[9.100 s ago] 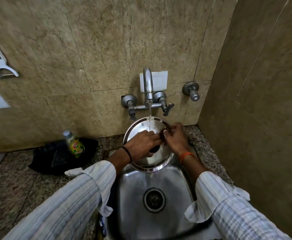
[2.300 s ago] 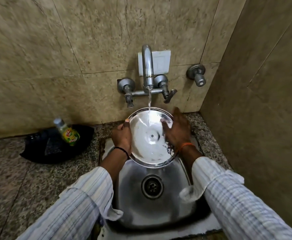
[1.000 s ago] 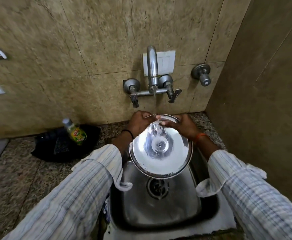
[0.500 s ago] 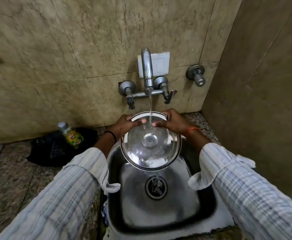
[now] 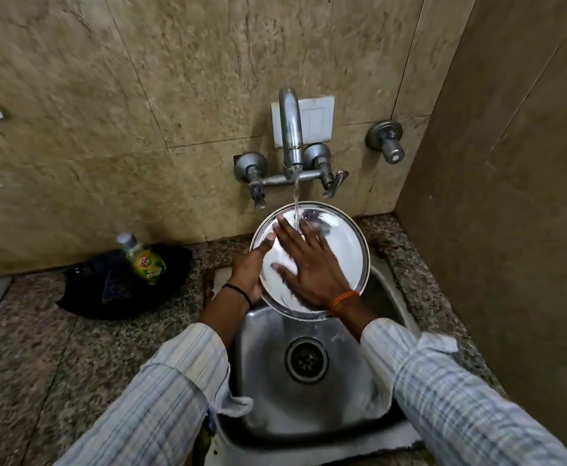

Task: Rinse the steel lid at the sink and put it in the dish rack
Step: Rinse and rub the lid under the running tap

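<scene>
The round steel lid (image 5: 341, 250) is held tilted over the back of the steel sink (image 5: 275, 391), its shiny face toward me. Water from the wall tap (image 5: 291, 129) falls onto its upper part. My left hand (image 5: 250, 269) grips the lid's left rim, thumb on the face. My right hand (image 5: 309, 267) lies flat on the face with fingers spread, fingertips in the stream. No dish rack is in view.
A small green-labelled bottle (image 5: 144, 260) lies on a black cloth (image 5: 120, 290) on the granite counter left of the sink. A separate valve (image 5: 386, 142) sticks out of the wall at the right. A tiled side wall stands close on the right.
Half a second ago both hands held the lid's far rim with the knob side up. Now the smooth face is toward me, the left hand holds the left rim, and the right palm is on the face.
</scene>
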